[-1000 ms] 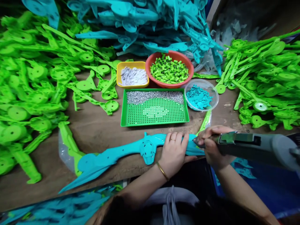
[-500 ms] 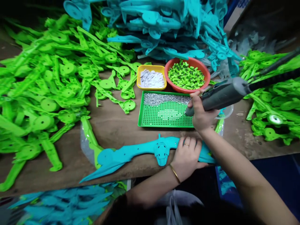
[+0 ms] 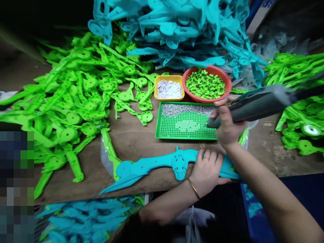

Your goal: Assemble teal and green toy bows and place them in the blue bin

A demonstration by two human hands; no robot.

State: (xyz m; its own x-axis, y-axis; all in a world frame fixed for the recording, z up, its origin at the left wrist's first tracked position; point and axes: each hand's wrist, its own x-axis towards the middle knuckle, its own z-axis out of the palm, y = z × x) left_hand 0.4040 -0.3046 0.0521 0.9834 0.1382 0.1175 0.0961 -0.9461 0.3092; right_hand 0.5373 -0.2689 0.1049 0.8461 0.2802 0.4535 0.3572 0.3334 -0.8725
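Observation:
My left hand point(image 3: 206, 167) lies over the right half of a blue bow-shaped plastic piece point(image 3: 154, 163), its fingers bent across the top edge and its thumb along the lower one. The piece lies lengthwise near the table's front edge, with green limb parts point(image 3: 111, 153) at its ends. In my right hand point(image 3: 227, 126) is a dark grey electric screwdriver point(image 3: 258, 104), held above the right part of a green perforated tray point(image 3: 157, 126). Its tip points down left over the tray; I cannot tell whether a screw is on it. Small metal screws point(image 3: 183, 110) cover the tray's back strip.
Behind the tray stand a yellow dish point(image 3: 157, 96) of white strips and a red bowl point(image 3: 186, 91) of small green pieces. Green parts point(image 3: 76, 98) are heaped at left and right, blue parts point(image 3: 174, 32) at the back. More blue parts point(image 3: 86, 219) lie below the table edge.
The whole view has shifted so that things appear further right. My left hand stays on the blue piece, and the screwdriver remains over the tray. A blurred-out patch now shows at lower left.

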